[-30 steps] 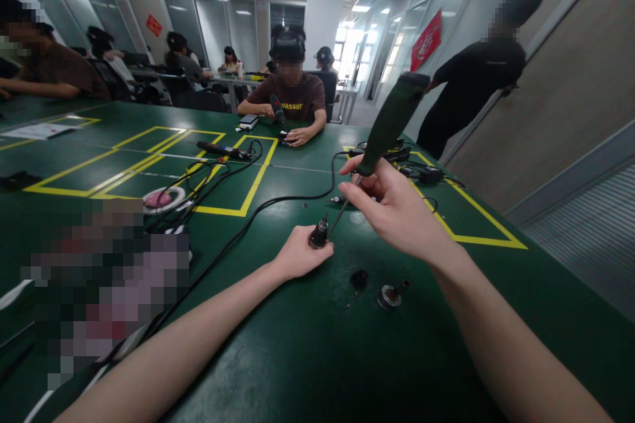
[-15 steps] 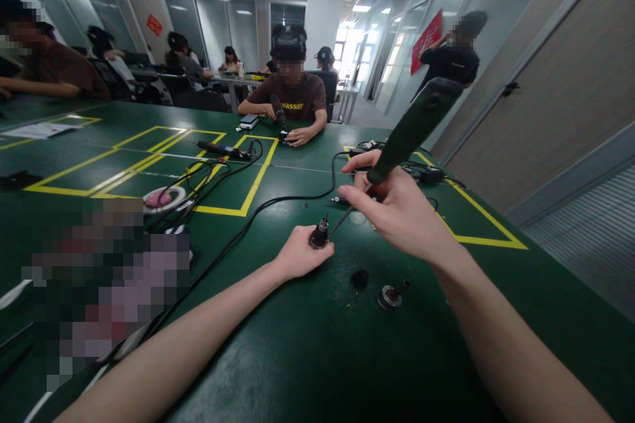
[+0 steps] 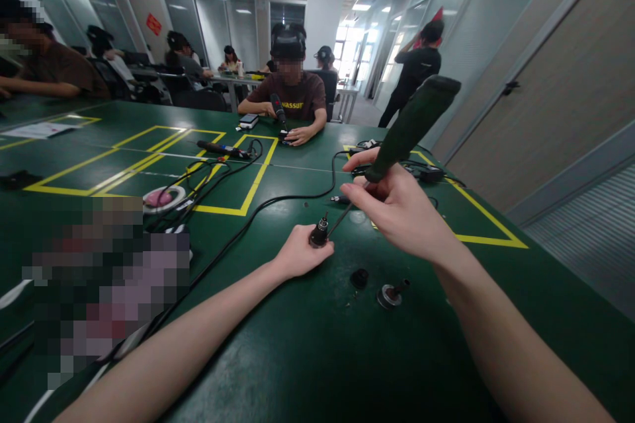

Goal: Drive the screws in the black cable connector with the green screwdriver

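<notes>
As we look down in the head view, our left hand (image 3: 300,254) grips a small black part (image 3: 318,237), its thin pin pointing up, down by the green table (image 3: 238,357). Our right hand (image 3: 399,211) holds a big green screwdriver (image 3: 413,127) low on its handle. The tip is right by the part's side, but we cannot tell if they touch. Closer to us, a black cap (image 3: 359,278) and a round metal piece (image 3: 389,297) lie on the table. Across from us sits a person (image 3: 300,92).
</notes>
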Demonstrator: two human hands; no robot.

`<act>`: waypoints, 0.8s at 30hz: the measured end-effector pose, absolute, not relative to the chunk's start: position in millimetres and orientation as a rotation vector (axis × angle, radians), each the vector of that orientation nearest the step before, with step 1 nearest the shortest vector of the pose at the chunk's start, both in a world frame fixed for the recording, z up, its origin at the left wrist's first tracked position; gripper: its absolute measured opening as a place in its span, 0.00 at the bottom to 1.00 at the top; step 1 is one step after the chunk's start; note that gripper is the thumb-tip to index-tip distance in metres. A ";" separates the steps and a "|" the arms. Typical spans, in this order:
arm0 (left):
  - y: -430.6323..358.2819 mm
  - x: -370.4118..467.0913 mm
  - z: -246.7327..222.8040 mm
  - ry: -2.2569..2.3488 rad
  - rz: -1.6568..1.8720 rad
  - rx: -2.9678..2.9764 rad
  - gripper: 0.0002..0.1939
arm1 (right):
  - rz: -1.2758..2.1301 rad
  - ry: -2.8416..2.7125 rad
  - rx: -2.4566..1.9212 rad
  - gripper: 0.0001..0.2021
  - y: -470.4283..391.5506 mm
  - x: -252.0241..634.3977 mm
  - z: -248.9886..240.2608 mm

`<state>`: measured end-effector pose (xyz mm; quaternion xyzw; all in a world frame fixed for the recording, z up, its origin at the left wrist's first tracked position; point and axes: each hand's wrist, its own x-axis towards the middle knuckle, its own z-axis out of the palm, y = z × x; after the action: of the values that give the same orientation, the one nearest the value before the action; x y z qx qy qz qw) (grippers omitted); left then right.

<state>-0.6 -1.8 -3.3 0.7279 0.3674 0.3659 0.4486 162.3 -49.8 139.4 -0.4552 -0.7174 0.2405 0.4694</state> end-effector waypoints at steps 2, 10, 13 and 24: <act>-1.2 -0.2 -4.3 0.922 0.899 1.802 0.10 | 0.614 -1.746 -1.087 0.12 -49.9 160.8 140.4; -1.3 0.5 -4.6 0.926 0.893 1.806 0.10 | 0.544 -1.814 -1.146 0.09 -47.1 162.6 139.2; -1.2 -0.1 -4.4 0.929 0.888 1.800 0.10 | 0.611 -1.806 -1.131 0.09 -48.9 163.3 139.7; -1.8 -0.1 -3.9 0.915 0.904 1.797 0.10 | 0.639 -1.795 -1.066 0.12 -43.7 163.3 136.0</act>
<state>-0.1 -1.8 -3.9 0.7266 0.3700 0.3653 0.4491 163.3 -43.7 136.0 -0.4332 -0.7295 0.2598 0.4612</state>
